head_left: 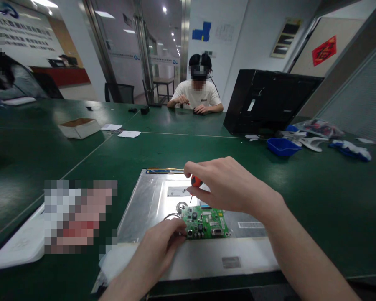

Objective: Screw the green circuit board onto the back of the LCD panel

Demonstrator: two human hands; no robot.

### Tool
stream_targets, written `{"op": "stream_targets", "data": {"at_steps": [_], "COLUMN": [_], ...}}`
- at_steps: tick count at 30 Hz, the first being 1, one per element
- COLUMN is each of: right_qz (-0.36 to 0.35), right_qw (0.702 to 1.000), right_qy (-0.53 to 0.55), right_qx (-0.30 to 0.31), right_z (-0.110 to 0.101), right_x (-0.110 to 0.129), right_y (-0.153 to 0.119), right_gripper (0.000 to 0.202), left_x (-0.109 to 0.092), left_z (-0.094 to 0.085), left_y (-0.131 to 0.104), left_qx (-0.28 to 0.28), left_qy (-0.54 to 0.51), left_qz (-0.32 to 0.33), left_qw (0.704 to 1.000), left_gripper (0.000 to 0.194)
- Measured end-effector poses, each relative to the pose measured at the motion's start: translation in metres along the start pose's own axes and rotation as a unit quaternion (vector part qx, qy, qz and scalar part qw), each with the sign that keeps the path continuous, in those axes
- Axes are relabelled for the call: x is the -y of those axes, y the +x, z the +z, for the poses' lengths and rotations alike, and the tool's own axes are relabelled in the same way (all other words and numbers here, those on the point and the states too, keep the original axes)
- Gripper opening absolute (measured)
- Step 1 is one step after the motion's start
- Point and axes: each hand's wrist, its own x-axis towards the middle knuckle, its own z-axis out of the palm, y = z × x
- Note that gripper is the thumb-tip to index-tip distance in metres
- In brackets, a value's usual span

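Observation:
A flat silver display panel lies on the green table in front of me, with a green circuit board on it. Between the fingers and thumb of my right hand is a screwdriver with a red and black handle. Its thin shaft points down toward the top left corner of the board; whether the tip touches anything is hard to see. My left hand grips the board's left edge, fingers closed. A round metal disc and a dark cable lie beside that corner.
To the left lies a white object, partly blurred out. Farther off are an open cardboard box, papers, a blue tray and a large black monitor housing. Another person sits across the table.

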Motion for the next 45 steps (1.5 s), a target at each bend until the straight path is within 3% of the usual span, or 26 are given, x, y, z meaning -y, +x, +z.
{"op": "stream_targets", "data": {"at_steps": [11,22,28,45], "right_qz": [0.002,-0.001,-0.003,-0.007], "right_qw": [1.000,1.000,1.000,1.000], "right_qy": [0.002,0.005,0.001,-0.003], "right_qx": [0.006,0.006,0.003,-0.002], "right_z": [0.0014,0.0012,0.0007,0.0011], "right_x": [0.0006,-0.0002,-0.0004,-0.0013], "right_y": [0.0019,0.0017,0.0011,0.0004], "right_gripper": [0.008,0.009,0.009,0.010], "left_x": [-0.0041,-0.0042,-0.0019,-0.0054], "left_z": [-0.0044,-0.0050,-0.0044,-0.0069], "left_y": [0.0021,0.0003,0.0004,0.0022], "left_qx": [0.021,0.043,0.039,0.041], "left_qy": [-0.090,-0.105,-0.059,-0.104], "left_qz": [-0.044,-0.055,-0.067,-0.043], "left_qw": [0.995,0.992,0.995,0.993], "left_gripper": [0.017,0.016,0.012,0.017]}}
